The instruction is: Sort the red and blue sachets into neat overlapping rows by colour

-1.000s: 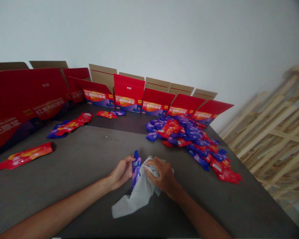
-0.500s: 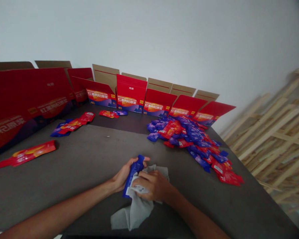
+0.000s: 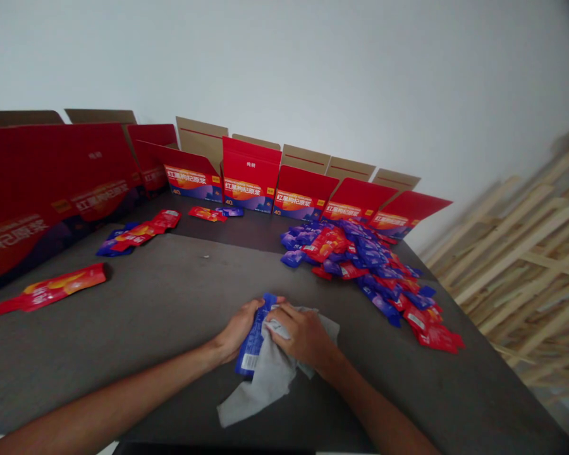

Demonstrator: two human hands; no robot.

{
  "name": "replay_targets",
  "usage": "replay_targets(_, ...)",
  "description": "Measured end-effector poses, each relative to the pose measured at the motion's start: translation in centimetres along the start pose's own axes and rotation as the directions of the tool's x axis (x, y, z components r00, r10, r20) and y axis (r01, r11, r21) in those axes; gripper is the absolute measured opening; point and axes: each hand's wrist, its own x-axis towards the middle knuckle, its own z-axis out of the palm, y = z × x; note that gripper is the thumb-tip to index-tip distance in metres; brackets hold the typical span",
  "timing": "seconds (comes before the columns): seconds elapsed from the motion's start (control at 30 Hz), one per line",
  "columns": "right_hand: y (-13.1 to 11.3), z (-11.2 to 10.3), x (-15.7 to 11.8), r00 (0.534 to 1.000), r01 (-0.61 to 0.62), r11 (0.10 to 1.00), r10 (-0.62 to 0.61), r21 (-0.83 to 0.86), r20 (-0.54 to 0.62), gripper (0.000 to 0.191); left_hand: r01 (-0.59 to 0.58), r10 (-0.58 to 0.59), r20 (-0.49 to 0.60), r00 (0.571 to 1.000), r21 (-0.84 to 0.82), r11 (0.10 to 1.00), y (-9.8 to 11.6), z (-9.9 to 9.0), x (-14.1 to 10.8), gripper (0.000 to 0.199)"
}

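The person's left hand [image 3: 239, 330] grips a blue foil pouch [image 3: 251, 341], with the left fingers [image 3: 255, 309] closed around its upper end. The right hand [image 3: 303, 335] sits on a grey cloth [image 3: 260, 385], its fingers [image 3: 284, 319] curled down and closed on the cloth, pressing it against the pouch's face. Since the last view, the pouch has dropped from a raised tilt to a lower slant between the hands, and its white barcode label now shows near the bottom end. The cloth has spread wider, with its loose end trailing toward 7 o'clock. Whether the pouch touches the worktop [image 3: 137, 316] cannot be told. At 1 o'clock from the hands lies a heap of blue and red pouches [image 3: 360, 265], at 10 o'clock a small cluster of pouches [image 3: 140, 234], and at 9 o'clock a single red pouch [image 3: 59, 289]. Red printed cartons [image 3: 249, 177] stand with open flaps along the far edge at 12 o'clock.
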Motion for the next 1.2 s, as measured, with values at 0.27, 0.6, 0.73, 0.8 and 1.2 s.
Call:
replay_targets(0.27, -0.7, -0.3, -0.7, 0.952, 0.206, 0.975, -0.220, 0.087, 0.214, 0.025, 0.027, -0.029, -0.010, 1.000, -0.133, 0.991, 0.2, -0.1, 1.1, 0.040)
replay_targets(0.6, -0.2, 0.1, 0.1, 0.994, -0.111, 0.993, 0.111, -0.041, -0.018, 0.023, 0.045, -0.046, -0.019, 0.999, -0.030, 0.999, 0.8, 0.2, -0.1, 0.035)
replay_targets(0.73, -0.2, -0.2, -0.2, 0.996, 0.030, 0.999, -0.027, -0.031, 0.090, 0.024, 0.039, -0.037, 0.026, 0.999, -0.071, 0.997, 0.6, 0.1, 0.1, 0.039)
replay_targets(0.8, -0.4, -0.5, -0.5, 0.977, 0.136, 0.991, -0.137, 0.017, 0.166, 0.024, 0.057, -0.054, 0.036, 0.998, -0.094, 0.994, 0.4, 0.0, 0.4, 0.041)
replay_targets(1.2, -0.3, -0.2, -0.1, 0.998, -0.012, 0.999, 0.014, -0.043, 0.054, 0.022, 0.048, -0.045, 0.049, 0.998, -0.058, 0.997, 0.6, 0.2, -0.1, 0.039)
